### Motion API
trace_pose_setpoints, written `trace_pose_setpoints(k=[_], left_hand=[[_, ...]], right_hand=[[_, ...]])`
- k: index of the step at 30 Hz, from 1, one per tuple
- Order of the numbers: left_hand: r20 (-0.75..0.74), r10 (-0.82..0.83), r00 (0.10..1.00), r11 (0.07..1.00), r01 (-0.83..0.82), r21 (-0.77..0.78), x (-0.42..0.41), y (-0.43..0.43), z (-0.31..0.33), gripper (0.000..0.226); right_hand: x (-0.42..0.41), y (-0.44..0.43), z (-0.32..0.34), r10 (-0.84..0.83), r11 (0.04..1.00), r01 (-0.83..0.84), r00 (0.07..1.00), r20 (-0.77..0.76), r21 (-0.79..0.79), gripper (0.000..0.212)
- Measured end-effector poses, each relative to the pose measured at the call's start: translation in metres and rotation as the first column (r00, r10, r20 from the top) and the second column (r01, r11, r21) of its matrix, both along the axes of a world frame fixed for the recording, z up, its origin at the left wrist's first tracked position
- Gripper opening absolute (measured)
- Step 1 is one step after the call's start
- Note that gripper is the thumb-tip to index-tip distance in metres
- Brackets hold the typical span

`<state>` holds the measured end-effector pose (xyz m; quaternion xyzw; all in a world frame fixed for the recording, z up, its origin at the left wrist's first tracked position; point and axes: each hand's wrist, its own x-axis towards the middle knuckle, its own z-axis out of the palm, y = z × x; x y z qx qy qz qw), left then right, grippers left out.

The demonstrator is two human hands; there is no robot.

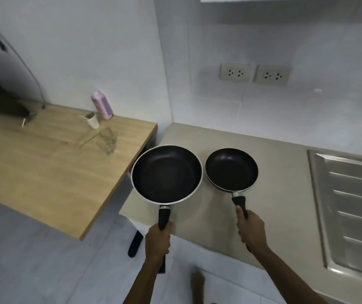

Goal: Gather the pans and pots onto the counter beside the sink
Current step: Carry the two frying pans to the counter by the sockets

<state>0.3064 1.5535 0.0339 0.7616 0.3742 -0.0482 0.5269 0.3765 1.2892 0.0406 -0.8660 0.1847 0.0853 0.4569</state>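
From the head camera, the person holds two black non-stick frying pans side by side over the beige worktop (pixel 274 194), left of the steel sink drainer (pixel 350 205). The left hand (pixel 158 239) is wrapped around the black handle of the large frying pan (pixel 166 174), and the right hand (pixel 251 227) is clamped on the handle of the small frying pan (pixel 231 168), thumb laid along the top of the grip. The pans' rims are just beside each other, nearly touching. The large pan overhangs the worktop's left edge, above the gap beside the wooden table (pixel 44 161); the small pan lies fully over the worktop. Whether either base is resting on the surface or hovering just above it cannot be told from this angle.

Both pans look rigid, thin-walled and fairly light, easily carried one-handed. The handles are the right place to hold; they look matte and grippy, and a grip close to the pan body would cut the leverage on the wrist, especially with the larger pan. The coated interiors probably scratch easily, so the pans are best set down flat rather than knocked rim to rim.

On the table stand a clear drinking glass (pixel 108 140), a small cup (pixel 92 120) and a pink bottle (pixel 102 105).
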Motion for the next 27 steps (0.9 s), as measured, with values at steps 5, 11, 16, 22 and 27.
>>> trace_pose_setpoints(k=[5, 11, 16, 22, 27], left_hand=[[0.010, -0.155, 0.988, 0.985, 0.154, 0.079, 0.097, 0.056, -0.010, 0.046], [0.020, -0.237, 0.971, 0.971, 0.237, -0.005, 0.184, 0.096, -0.019, 0.045], [-0.019, -0.272, 0.962, 0.962, 0.272, -0.029, 0.234, 0.107, -0.027, 0.049], [-0.042, -0.363, 0.931, 0.929, 0.365, 0.060, 0.267, 0.120, -0.032, 0.055], [-0.023, -0.395, 0.919, 0.917, 0.395, 0.049, 0.274, 0.122, -0.030, 0.051]], right_hand=[[0.066, 0.051, -0.016, -0.108, 0.994, 0.108, 0.994, 0.030, 0.002, 0.049], [0.123, 0.086, -0.019, -0.229, 0.973, 0.230, 0.973, -0.037, 0.016, 0.053], [0.154, 0.098, -0.019, -0.321, 0.947, 0.322, 0.945, -0.063, 0.002, 0.057], [0.178, 0.120, -0.022, -0.425, 0.902, 0.431, 0.900, -0.100, 0.041, 0.057], [0.187, 0.130, -0.027, -0.480, 0.871, 0.489, 0.869, -0.121, 0.056, 0.058]])
